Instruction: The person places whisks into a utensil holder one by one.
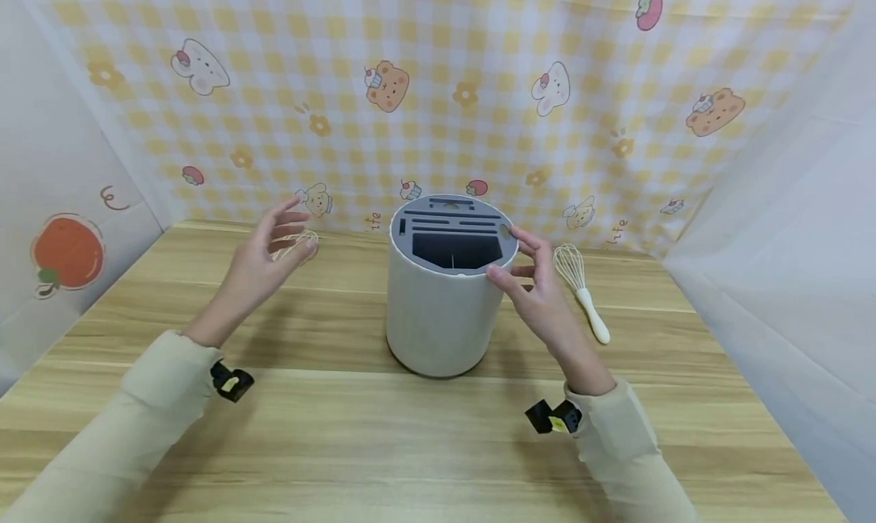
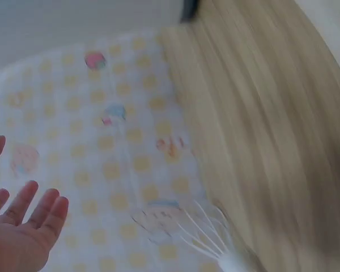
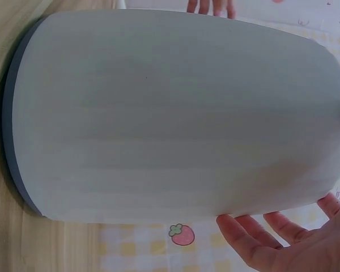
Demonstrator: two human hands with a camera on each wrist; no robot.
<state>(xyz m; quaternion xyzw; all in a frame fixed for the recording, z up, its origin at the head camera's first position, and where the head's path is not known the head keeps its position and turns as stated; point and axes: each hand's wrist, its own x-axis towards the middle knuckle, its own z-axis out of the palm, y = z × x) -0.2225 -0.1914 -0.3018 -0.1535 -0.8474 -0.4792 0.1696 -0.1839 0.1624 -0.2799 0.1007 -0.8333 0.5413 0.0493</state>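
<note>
A white round knife and utensil holder (image 1: 441, 318) stands upright on the table, with a grey slotted top (image 1: 452, 223) and a wide dark opening. My right hand (image 1: 541, 287) holds its right rim, thumb at the front edge and fingers along the side. In the right wrist view, the fingertips (image 3: 232, 224) touch the holder's pale wall (image 3: 170, 119). Left of the holder, my left hand (image 1: 263, 253) is in the air, fingers spread and nothing in it. Partly hidden behind that hand lies a whisk (image 1: 309, 238); its wires (image 2: 207, 232) show in the left wrist view.
Another whisk (image 1: 583, 291) with a white handle lies on the table right of the holder, beyond my right hand. A checked cloth (image 1: 424, 143) hangs behind the wooden table (image 1: 438, 439). White curtains (image 1: 773, 173) close off both sides.
</note>
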